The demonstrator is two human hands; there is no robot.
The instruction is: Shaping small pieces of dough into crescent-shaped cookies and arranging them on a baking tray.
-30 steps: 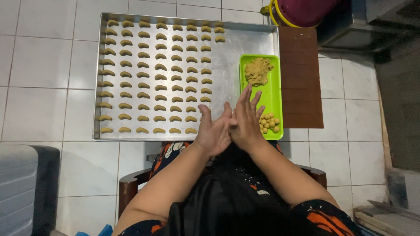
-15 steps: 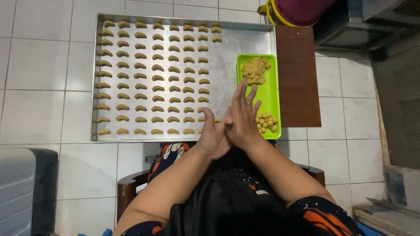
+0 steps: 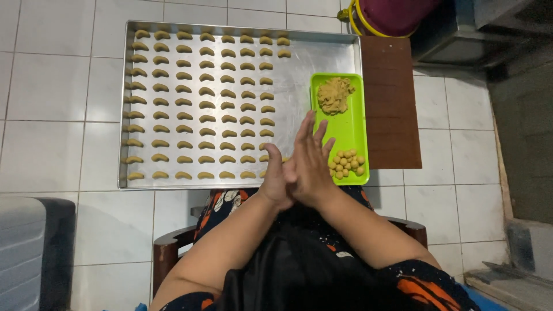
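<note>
My left hand (image 3: 274, 184) and my right hand (image 3: 311, 163) are pressed flat together, palm to palm, fingers stretched out, the right one on top. They hover over the near right corner of a large metal baking tray (image 3: 325, 60) on the tiled floor. Whatever lies between the palms is hidden. Rows of small crescent-shaped dough pieces (image 3: 199, 105) fill the tray's left and middle. Just right of my hands a green plastic tray (image 3: 349, 131) holds a lump of yellowish dough (image 3: 335, 95) at its far end and several small dough balls (image 3: 345, 164) at its near end.
A brown wooden board (image 3: 391, 106) lies right of the green tray. A maroon container with a yellow rim (image 3: 391, 14) stands at the back. A grey ribbed bin (image 3: 20, 253) is at the near left. A dark wooden seat frame (image 3: 167, 253) shows under my lap.
My right hand has slid leftward across my left palm while the hands stay pressed together. The trays and dough have not moved.
</note>
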